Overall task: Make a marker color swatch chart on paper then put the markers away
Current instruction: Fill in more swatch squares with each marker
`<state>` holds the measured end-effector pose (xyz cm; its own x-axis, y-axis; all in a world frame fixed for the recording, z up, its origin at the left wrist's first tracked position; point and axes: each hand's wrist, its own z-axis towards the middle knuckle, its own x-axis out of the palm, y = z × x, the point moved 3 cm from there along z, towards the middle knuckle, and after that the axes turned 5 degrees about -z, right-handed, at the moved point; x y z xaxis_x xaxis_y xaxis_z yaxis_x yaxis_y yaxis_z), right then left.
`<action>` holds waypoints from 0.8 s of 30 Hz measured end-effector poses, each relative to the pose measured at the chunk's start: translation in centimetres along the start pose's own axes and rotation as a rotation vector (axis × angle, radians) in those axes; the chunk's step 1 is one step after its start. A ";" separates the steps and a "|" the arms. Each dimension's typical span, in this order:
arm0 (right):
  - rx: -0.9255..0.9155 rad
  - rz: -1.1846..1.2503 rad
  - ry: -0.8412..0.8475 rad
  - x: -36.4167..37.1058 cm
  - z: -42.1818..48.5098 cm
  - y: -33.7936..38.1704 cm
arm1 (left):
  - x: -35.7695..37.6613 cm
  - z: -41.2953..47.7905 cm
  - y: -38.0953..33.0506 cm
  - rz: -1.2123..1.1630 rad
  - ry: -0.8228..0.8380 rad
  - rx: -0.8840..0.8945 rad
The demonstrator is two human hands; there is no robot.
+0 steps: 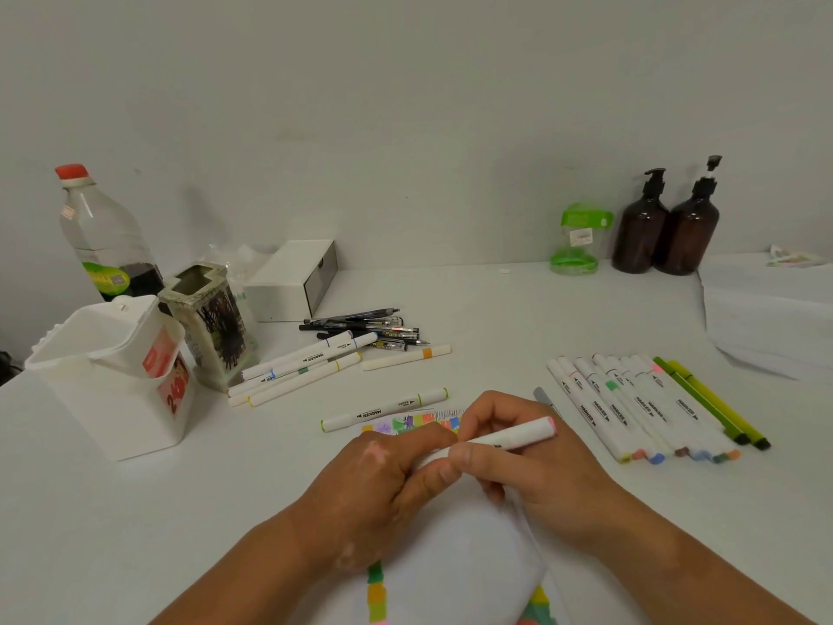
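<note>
Both hands meet over the white paper (455, 561), which carries coloured swatches along its top and left edges. My right hand (527, 457) grips a white marker with a pink end (525, 433), held slanted. My left hand (392, 471) is closed on the marker's near end, where a cap would sit; that end is hidden by fingers. A green-ended marker (385, 409) lies just beyond the paper. A row of white markers (626, 403) lies at the right, beside two green pens (714, 406). More markers (297, 369) lie at the left.
A white plastic holder (112, 376) and a patterned pen pot (212, 327) stand at the left, with a bottle (101, 236) behind. Black pens (365, 329) and a white box (293, 279) lie further back. Two brown pump bottles (662, 227), a green container (577, 241) and stacked paper (771, 309) are at the right.
</note>
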<state>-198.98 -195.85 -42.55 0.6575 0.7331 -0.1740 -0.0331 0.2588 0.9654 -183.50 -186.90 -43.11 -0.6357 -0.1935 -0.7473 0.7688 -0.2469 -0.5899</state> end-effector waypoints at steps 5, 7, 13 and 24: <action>0.067 0.197 -0.270 -2.4 0.6 -0.6 | 0.0 -0.1 1.8 0.137 -0.010 -0.118; 0.123 0.225 -0.257 -2.8 0.6 -1.0 | 0.2 0.0 2.2 0.184 0.017 -0.136; 0.226 -0.006 -0.166 -1.0 0.7 -2.0 | 0.9 0.3 2.4 0.264 0.101 -0.149; 0.200 -0.356 -0.110 -0.6 0.2 -2.7 | 0.5 0.0 3.2 0.259 0.140 -0.222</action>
<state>-199.09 -197.15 -45.01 0.6783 0.5454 -0.4924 0.3507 0.3485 0.8692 -181.38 -187.76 -45.41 -0.4142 -0.0872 -0.9060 0.9092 0.0080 -0.4164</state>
